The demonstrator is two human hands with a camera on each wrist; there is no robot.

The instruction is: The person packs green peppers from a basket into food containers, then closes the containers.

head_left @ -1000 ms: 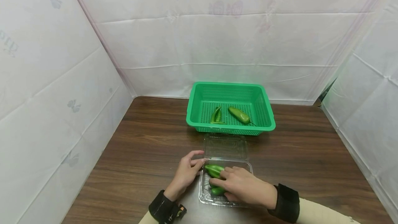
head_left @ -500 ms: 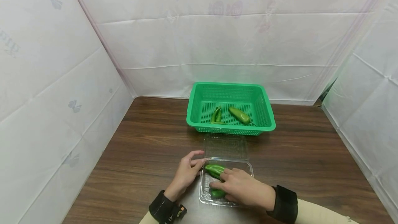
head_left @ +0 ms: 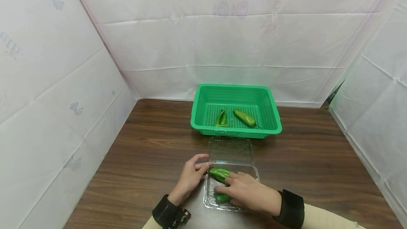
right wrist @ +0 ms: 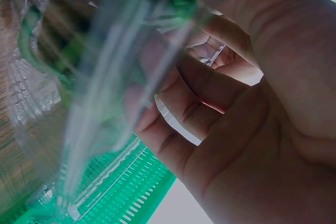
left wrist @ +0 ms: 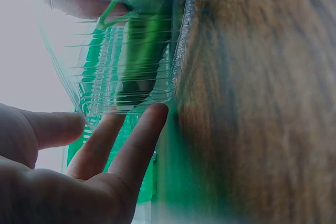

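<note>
A clear plastic clamshell box (head_left: 208, 200) lies open on the wooden table (head_left: 152, 144), its lid (head_left: 231, 150) flat toward the green basket. Two green peppers lie in it, one at the far end (head_left: 218, 173) and one lower down (head_left: 222, 198). My right hand (head_left: 243, 188) lies over the box with its fingers resting on the peppers. My left hand (head_left: 194, 172) touches the box's left wall with straight fingers. In the left wrist view the fingertips (left wrist: 157, 111) meet the box's corner, with a pepper (left wrist: 142, 51) behind the plastic. The right wrist view shows my right hand (right wrist: 210, 103) loosely bent against blurred plastic.
A green slotted basket (head_left: 235, 131) stands beyond the box and holds a thick pepper (head_left: 245, 117) and thinner ones (head_left: 220, 117). White sheeting walls in the table on the left, back and right. Bare wood lies on both sides of the box.
My right hand has drawn back slightly toward me, baring more of the lower pepper. The left hand and the box have stayed put.
</note>
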